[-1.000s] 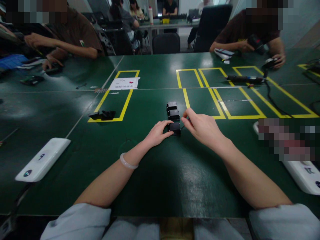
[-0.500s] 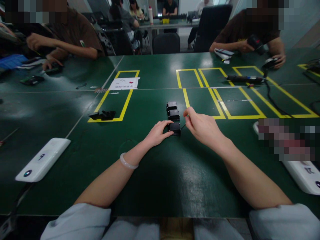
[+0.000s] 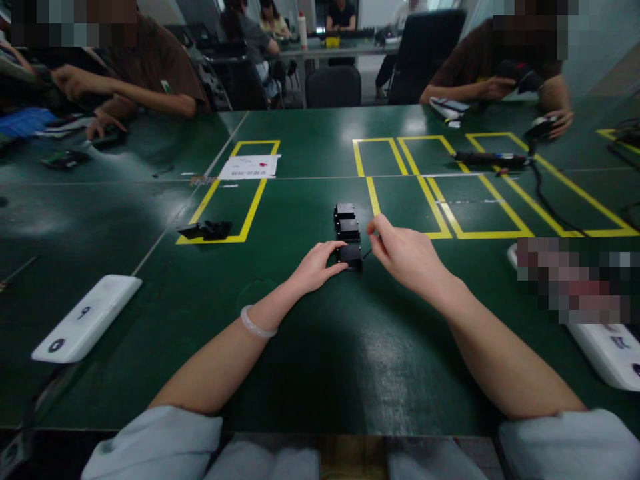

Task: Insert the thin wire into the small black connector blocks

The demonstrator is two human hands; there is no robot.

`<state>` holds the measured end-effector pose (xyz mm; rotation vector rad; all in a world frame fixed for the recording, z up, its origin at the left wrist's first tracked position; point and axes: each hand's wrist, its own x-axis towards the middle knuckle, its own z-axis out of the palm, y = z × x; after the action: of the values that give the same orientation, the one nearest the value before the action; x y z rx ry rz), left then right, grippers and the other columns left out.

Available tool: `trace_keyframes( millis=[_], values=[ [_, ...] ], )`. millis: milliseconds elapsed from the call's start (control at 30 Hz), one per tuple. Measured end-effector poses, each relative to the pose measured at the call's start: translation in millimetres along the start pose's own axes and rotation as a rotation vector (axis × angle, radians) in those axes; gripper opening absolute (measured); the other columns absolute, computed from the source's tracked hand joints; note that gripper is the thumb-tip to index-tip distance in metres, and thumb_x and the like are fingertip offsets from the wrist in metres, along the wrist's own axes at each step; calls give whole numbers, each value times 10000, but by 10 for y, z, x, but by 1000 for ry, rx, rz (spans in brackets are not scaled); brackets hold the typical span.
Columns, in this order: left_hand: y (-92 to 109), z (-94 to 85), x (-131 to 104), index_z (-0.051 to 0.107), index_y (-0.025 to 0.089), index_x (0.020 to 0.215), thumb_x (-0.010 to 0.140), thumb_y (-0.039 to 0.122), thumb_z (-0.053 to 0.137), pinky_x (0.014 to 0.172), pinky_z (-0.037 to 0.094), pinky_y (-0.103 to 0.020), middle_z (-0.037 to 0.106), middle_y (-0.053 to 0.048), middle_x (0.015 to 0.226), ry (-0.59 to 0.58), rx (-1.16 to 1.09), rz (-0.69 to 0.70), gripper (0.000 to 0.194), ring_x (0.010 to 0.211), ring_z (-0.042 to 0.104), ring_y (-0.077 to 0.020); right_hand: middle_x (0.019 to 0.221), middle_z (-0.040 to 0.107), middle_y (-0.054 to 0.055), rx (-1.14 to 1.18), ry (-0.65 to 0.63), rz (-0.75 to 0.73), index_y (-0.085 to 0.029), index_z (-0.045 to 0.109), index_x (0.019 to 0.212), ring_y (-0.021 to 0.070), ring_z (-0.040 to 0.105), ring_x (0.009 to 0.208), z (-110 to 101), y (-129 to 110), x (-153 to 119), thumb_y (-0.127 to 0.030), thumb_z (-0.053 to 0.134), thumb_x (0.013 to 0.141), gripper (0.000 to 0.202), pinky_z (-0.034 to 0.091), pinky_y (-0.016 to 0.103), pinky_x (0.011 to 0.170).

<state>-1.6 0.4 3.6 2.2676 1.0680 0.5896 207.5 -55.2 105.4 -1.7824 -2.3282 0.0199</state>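
Three small black box-shaped parts stand in a row on the green table (image 3: 310, 347). My left hand (image 3: 316, 267) holds the nearest black part (image 3: 350, 257) against the tabletop, thumb and fingers closed on its left side. To the right of it, my right hand (image 3: 400, 250) pinches a thin dark rod (image 3: 367, 254) whose tip reaches the side of that part. Most of the rod is hidden by my fingers, so its kind does not show. Just beyond lie the middle black part (image 3: 349, 229) and the far black part (image 3: 345, 211).
Yellow tape rectangles mark the table, one with a white paper label (image 3: 250, 167) and a black object (image 3: 206, 230). White devices lie at left (image 3: 87, 319) and right (image 3: 607, 353). Two people work across the table; a dark rod-shaped tool (image 3: 490, 159) with a cable lies at right.
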Motion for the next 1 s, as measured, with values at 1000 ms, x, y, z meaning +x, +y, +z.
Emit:
trace_keyframes(
  millis=[1000],
  values=[
    [5, 1, -1, 531, 221, 1309, 914, 362, 622, 1045, 426, -414, 606, -69, 1329, -8, -10, -27, 429, 1209, 546, -262, 800, 706, 43, -24, 10, 10, -209, 521, 1161, 183, 630, 675, 26, -2, 6, -340, 271, 994, 328, 213, 282, 547]
  ],
)
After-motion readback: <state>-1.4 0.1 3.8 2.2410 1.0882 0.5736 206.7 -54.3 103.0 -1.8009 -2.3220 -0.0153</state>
